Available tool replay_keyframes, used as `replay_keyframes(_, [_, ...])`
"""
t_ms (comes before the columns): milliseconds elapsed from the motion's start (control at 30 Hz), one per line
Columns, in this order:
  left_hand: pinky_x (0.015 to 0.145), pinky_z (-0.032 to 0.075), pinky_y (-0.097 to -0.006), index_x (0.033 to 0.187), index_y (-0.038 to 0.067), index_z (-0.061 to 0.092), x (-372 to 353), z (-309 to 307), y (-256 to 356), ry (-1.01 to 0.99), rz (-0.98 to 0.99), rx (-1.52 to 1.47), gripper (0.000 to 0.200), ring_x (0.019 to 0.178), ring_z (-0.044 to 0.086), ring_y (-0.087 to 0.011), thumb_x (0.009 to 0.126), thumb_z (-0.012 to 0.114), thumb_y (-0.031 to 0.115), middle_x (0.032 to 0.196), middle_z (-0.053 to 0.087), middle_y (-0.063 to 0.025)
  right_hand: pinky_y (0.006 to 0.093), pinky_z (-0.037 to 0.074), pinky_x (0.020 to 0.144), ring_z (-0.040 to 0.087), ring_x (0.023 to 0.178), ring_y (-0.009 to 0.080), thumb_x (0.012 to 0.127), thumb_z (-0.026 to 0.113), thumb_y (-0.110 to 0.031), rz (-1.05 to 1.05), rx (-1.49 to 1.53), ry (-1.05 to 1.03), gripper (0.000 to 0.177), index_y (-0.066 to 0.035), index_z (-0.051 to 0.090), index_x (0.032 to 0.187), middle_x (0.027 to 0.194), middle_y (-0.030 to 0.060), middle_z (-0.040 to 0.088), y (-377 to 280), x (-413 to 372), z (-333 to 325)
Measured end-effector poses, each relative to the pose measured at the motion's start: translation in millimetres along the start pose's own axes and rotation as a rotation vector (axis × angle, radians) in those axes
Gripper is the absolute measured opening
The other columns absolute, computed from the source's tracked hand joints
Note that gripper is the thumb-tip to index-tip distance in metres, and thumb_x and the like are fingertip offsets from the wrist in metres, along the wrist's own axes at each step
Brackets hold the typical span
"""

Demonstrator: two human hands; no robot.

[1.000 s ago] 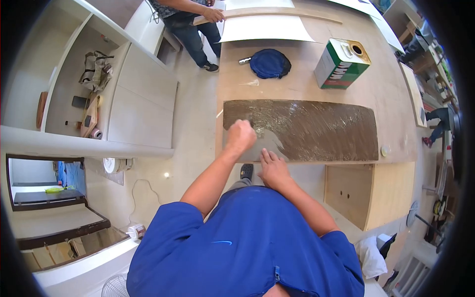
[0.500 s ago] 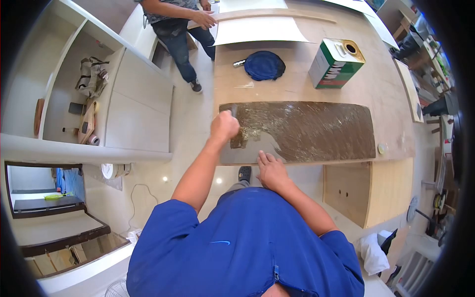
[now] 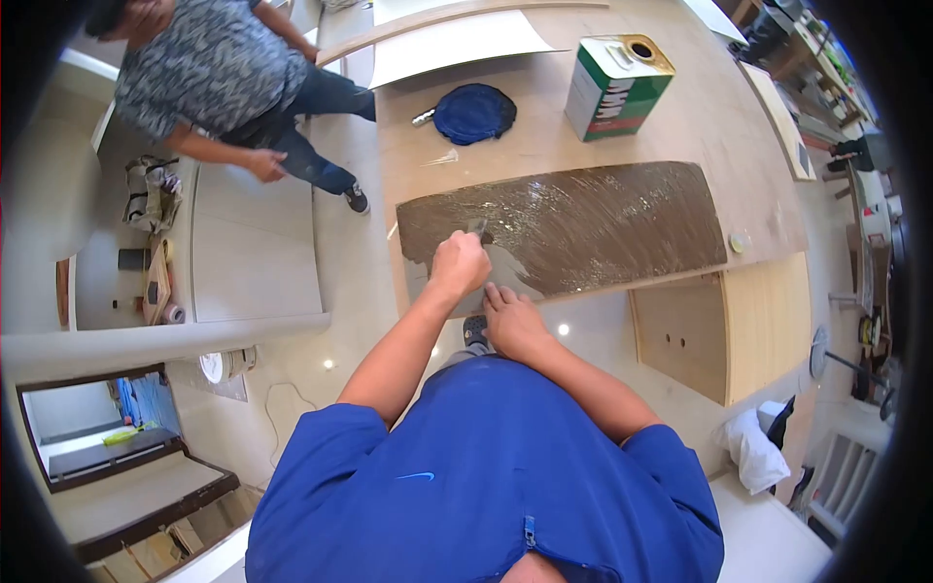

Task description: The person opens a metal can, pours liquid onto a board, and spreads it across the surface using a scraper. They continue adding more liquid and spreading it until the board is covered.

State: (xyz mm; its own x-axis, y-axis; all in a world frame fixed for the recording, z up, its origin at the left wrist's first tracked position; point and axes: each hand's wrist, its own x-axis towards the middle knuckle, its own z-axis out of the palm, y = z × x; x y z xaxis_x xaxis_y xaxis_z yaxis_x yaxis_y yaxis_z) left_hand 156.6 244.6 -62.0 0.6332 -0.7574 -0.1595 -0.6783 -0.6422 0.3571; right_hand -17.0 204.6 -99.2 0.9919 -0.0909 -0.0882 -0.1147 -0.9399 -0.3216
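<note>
A long board (image 3: 603,223) lies at the near edge of the workbench, mostly coated in wet brown glue-like paste, with a bare grey patch at its lower left. My left hand (image 3: 460,263) is closed around a small scraper (image 3: 478,226), whose blade touches the coating near the board's left part. My right hand (image 3: 513,319) rests on the board's near edge beside the bare patch, its fingers spread a little. Beyond the board lie a round dark blue lid-like thing (image 3: 474,114) with a metal handle and a green and white metal can (image 3: 618,89).
Another person (image 3: 233,78) stands at the bench's left. White sheets (image 3: 466,41) and a wooden strip (image 3: 447,17) lie at the far side. A wooden cabinet box (image 3: 724,325) stands below the bench at right; shelving (image 3: 255,243) is at left.
My left hand has moved right along the board with the scraper, and brown coating now covers more of the left end. The other person has come further into view. The camera view has turned.
</note>
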Motion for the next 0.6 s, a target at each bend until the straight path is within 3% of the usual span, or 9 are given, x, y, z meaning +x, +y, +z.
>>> replay_keyframes(133, [0.085, 0.055, -0.0522, 0.092, -0.001, 0.069, 0, -6, 12, -0.023, 0.205, -0.006, 0.021, 0.095, 0.068, -0.0438, 0.085, 0.054, 0.012, 0.097, 0.068, -0.0258, 0.0436, 0.046, 0.092, 0.054, 0.125, 0.0294, 0.092, 0.051, -0.016, -0.056, 0.050, 0.004, 0.042, 0.005, 0.064, 0.126, 0.149, 0.0200, 0.051, -4, -8, -2])
replay_keyframes(233, [0.085, 0.055, -0.0524, 0.091, 0.000, 0.068, -6, -21, -2, 0.067, 0.142, 0.041, 0.020, 0.094, 0.068, -0.0432, 0.086, 0.053, 0.012, 0.098, 0.068, -0.0243, 0.0435, 0.046, 0.093, 0.054, 0.125, 0.0293, 0.091, 0.058, -0.020, -0.044, 0.026, 0.060, 0.044, 0.005, 0.064, 0.126, 0.149, 0.0201, 0.051, -4, -10, 7])
replay_keyframes(333, [0.086, 0.054, -0.0525, 0.095, 0.001, 0.069, -1, -15, -3, 0.028, 0.145, 0.072, 0.021, 0.094, 0.066, -0.0435, 0.087, 0.054, 0.015, 0.097, 0.068, -0.0232, 0.0447, 0.046, 0.098, 0.052, 0.129, 0.0303, 0.089, 0.065, -0.025, -0.024, 0.051, 0.029, 0.049, 0.004, 0.063, 0.128, 0.149, 0.0186, 0.051, -3, -10, 9])
replay_keyframes(433, [0.085, 0.055, -0.0505, 0.092, 0.000, 0.069, -11, -5, 19, -0.059, 0.266, 0.084, 0.020, 0.093, 0.067, -0.0419, 0.087, 0.054, 0.012, 0.096, 0.068, -0.0217, 0.0440, 0.045, 0.103, 0.048, 0.135, 0.0304, 0.085, 0.073, -0.032, -0.005, 0.135, -0.023, 0.057, 0.001, 0.061, 0.131, 0.149, 0.0145, 0.051, 0, -15, -1])
replay_keyframes(600, [0.084, 0.055, -0.0505, 0.091, 0.001, 0.070, -26, -16, 35, -0.130, 0.380, 0.126, 0.019, 0.095, 0.067, -0.0391, 0.089, 0.054, 0.011, 0.096, 0.068, -0.0188, 0.0433, 0.048, 0.100, 0.057, 0.123, 0.0352, 0.092, 0.065, -0.031, -0.043, 0.492, -0.026, 0.039, 0.000, 0.068, 0.116, 0.130, 0.0179, 0.063, 11, -21, -9])
